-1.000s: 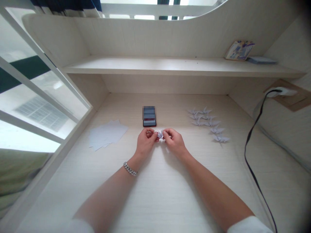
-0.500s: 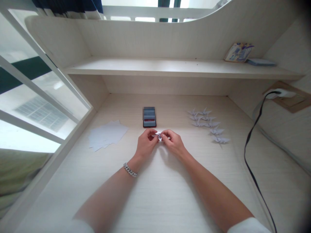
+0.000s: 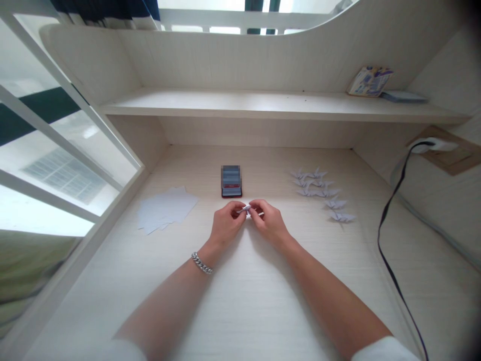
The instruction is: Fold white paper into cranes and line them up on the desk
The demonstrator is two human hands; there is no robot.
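Between my fingertips is a small piece of folded white paper [image 3: 247, 208], mostly hidden by the fingers. My left hand [image 3: 227, 218] pinches its left side, and my right hand [image 3: 267, 217] pinches its right side. Both are closed, just above the desk. Right behind them a phone [image 3: 231, 181] with a blurred-out screen lies on the desk. Several folded paper cranes [image 3: 317, 192] sit in a group to the right of my hands. Off to the left, a loose stack of white paper sheets [image 3: 167, 209] is fanned out.
A shelf [image 3: 240, 103] runs across the back, with a printed packet [image 3: 370, 81] and a flat blue item [image 3: 404, 96] on its right end. At the right, a black cable [image 3: 383, 220] hangs from a wall socket [image 3: 451, 150] down across the desk. Window bars stand at the left.
The folded paper has turned slightly between my fingers, and the fingertips have shifted a little. The phone, the cranes and the sheets have stayed in place.
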